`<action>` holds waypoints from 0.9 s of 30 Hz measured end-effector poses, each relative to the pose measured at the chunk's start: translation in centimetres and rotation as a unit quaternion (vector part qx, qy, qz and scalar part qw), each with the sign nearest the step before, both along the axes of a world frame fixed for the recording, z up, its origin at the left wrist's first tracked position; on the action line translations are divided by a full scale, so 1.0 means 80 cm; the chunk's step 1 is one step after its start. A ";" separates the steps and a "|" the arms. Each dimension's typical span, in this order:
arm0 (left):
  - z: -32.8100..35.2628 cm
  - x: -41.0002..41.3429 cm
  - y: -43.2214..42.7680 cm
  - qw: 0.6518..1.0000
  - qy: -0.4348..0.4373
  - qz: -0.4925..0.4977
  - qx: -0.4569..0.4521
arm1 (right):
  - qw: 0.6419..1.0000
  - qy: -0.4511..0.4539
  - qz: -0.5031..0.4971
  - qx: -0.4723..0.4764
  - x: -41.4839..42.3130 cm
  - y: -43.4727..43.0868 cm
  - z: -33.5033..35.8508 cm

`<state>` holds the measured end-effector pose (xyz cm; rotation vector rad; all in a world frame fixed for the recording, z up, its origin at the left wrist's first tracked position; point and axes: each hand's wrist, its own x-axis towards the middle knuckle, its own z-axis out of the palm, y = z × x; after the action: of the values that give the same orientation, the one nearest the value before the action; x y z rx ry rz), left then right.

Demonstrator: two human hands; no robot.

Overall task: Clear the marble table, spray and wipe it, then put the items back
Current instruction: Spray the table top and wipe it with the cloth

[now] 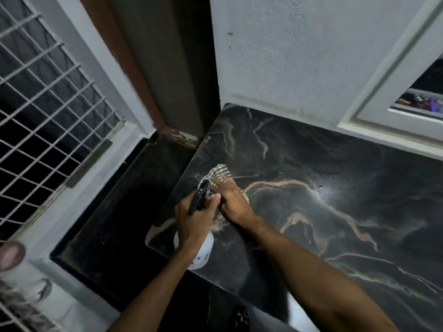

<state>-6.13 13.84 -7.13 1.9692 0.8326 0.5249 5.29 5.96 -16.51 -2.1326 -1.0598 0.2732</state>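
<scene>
Black marble veined in tan formed the table [335, 188] I watched. At its near left corner the left hand [195, 218] curled round the white spray bottle [205, 252] at its dark trigger head. The right hand [236, 203] lay flat, fingers straight, pressing the striped cloth [219, 172] onto the marble.

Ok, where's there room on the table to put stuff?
Bare: the table right of the right hand, out to the window frame and back to the wall. Crowded: its left edge, with the left hand, cloth and bottle.
</scene>
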 end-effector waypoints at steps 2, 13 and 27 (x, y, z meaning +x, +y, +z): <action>-0.005 0.002 0.007 1.000 -0.005 -0.009 0.011 | 0.996 0.041 -0.071 -0.024 0.010 0.006 -0.005; -0.014 0.025 -0.146 0.986 0.014 -0.159 -0.038 | 0.899 0.090 -0.428 -0.019 -0.021 -0.370 0.015; -0.004 0.012 -0.456 0.927 -0.011 -0.373 -0.023 | 0.810 0.076 -0.581 -0.024 -0.174 -0.687 0.019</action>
<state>-5.18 -22.63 -7.47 2.0433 0.0367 0.0694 -8.62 -49.02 -14.99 -2.3398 0.4578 -0.1339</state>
